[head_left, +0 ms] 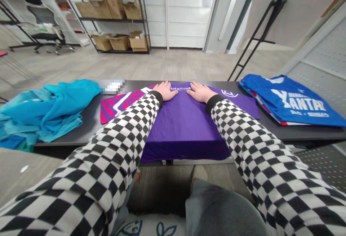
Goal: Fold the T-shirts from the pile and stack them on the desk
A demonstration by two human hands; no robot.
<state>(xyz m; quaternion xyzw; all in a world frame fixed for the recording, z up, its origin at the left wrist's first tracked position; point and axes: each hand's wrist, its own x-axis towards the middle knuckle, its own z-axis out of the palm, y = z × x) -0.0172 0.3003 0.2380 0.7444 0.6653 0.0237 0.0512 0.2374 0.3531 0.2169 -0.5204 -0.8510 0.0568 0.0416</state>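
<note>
A purple T-shirt [186,120] lies spread across the dark table, its lower end hanging over the near edge. White lettering runs along its far part, and its left sleeve is patterned in pink, purple and white. My left hand [165,91] rests flat on the far left part of the shirt, fingers stretched out. On the other side of the lettering my right hand [200,92] also presses flat on the cloth with its fingers extended. Neither hand grips anything.
Crumpled turquoise clothes [54,106] are heaped on the table's left end. A stack of folded blue shirts [300,101] with white print lies at the right. Beyond the table [92,119] stand a black shelf with cardboard boxes [117,8] and an office chair [44,21].
</note>
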